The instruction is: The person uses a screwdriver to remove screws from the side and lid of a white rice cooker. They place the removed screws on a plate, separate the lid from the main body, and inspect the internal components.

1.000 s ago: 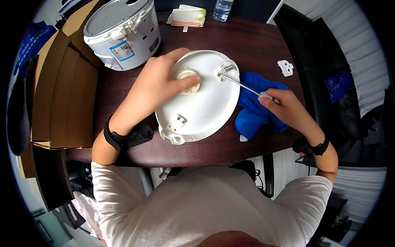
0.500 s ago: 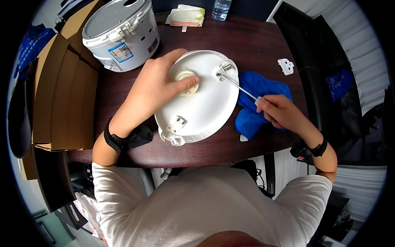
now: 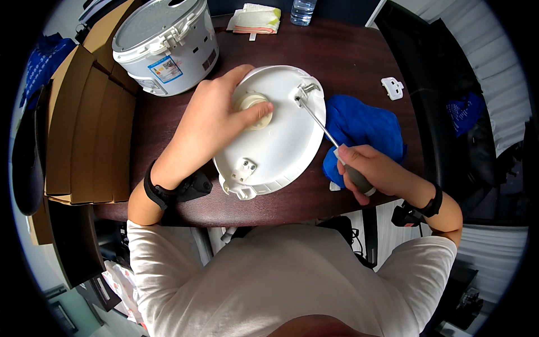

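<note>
Two grips closed, left hand (image 3: 216, 121) pressing white lid (image 3: 281, 146), right hand (image 3: 365, 168) clasping screwdriver (image 3: 328, 132).

One cooker (image 3: 163, 48), one white lid (image 3: 275, 135), one screwdriver (image 3: 331, 140), one blue cloth (image 3: 365, 126), perhaps one bottle (image 3: 302, 11).

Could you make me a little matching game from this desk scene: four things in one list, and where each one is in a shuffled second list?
Things:
1. lid
2. screwdriver
3. cloth
4. cooker

Places:
A. far left of the table, beside cardboard
B. held in the right hand
C. under the left hand
D. bunched up, right of the lid

Pairs: 1-C, 2-B, 3-D, 4-A
</note>
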### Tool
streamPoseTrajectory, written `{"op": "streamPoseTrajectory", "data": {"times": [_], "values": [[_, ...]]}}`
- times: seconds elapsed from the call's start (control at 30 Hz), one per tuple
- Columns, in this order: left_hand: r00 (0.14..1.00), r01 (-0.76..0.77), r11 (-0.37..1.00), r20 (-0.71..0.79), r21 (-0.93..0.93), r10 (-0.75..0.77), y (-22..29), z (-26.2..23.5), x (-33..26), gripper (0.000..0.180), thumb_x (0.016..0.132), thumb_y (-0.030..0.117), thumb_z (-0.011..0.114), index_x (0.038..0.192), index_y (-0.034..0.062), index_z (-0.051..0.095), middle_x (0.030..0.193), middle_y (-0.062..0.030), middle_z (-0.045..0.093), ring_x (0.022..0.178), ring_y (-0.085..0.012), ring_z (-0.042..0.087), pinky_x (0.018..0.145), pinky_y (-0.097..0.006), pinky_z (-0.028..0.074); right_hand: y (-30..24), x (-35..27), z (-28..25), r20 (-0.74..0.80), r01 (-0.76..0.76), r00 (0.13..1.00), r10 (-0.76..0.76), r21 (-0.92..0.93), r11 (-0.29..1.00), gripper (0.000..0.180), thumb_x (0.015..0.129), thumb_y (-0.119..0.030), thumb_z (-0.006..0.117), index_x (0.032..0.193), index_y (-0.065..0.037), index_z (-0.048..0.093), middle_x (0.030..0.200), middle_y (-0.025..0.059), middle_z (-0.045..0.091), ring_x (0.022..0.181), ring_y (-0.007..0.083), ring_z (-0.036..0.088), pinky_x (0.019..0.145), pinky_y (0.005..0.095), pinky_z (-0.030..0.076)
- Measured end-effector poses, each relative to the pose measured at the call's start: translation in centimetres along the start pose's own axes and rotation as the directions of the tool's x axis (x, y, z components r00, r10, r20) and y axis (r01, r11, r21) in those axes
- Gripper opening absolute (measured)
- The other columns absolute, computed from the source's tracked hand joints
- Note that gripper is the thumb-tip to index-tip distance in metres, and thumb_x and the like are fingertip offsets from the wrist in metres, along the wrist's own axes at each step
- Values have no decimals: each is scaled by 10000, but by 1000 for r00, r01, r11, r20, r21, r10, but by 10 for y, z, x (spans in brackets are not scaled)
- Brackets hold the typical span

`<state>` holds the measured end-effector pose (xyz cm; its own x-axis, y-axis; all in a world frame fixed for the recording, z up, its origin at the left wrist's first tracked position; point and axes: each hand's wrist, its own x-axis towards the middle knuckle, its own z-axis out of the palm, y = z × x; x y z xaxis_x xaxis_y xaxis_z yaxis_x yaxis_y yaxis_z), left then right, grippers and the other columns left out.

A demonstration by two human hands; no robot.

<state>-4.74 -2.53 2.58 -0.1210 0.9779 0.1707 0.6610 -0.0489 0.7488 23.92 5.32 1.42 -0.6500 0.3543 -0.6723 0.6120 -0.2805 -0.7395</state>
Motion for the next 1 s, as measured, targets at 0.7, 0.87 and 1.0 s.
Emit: {"op": "streamPoseTrajectory", "data": {"times": [0.7,0.87,1.0], "values": [[998,-36,993,-38,114,41,3,1,-9,539,811,213,794,1242,-41,594,909,-192,729,852,-231,732,783,-330,545,38,29,22,111,187,974,-199,111,976,401,1086,-397,305,965,-51,466,679,78,572,530,167,576,487,287,477],[996,-52,989,-62,142,61,7,0,-10,545,812,213,792,1253,-35,590,895,-193,728,837,-211,728,780,-325,544,4,8,-5,25,64,998,-64,-31,997,426,1079,-409,334,882,-60,478,548,17,507,460,120,534,409,278,425],[996,-55,988,-62,145,65,8,0,-11,555,814,221,790,1262,-36,586,896,-197,727,825,-214,727,775,-330,546,3,7,-27,-104,250,815,-570,-825,507,332,1023,-326,518,860,-38,540,524,90,546,485,205,584,458,308,456]]}}
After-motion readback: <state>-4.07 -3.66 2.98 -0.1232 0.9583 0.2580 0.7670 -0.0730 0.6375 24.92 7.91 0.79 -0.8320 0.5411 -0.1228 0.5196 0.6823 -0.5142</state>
